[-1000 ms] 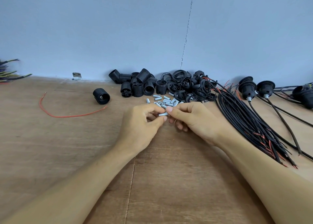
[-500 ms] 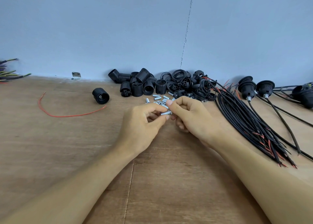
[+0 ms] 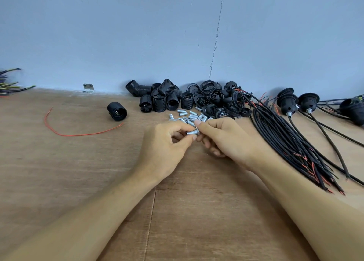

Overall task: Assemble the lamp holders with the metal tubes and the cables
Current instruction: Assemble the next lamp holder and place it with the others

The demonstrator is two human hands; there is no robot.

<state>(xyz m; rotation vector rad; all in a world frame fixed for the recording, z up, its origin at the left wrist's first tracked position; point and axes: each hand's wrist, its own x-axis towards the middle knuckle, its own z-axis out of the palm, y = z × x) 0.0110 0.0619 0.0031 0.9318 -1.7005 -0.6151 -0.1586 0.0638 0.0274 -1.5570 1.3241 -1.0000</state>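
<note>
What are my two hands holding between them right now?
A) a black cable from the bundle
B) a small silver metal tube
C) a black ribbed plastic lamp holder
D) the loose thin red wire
B: the left hand and the right hand both pinch a small silver metal tube between them, just in front of the pile of loose silver tubes.

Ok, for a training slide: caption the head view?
Left hand and right hand pinch one metal tube in front of lamp holders, black cables alongside.
</note>
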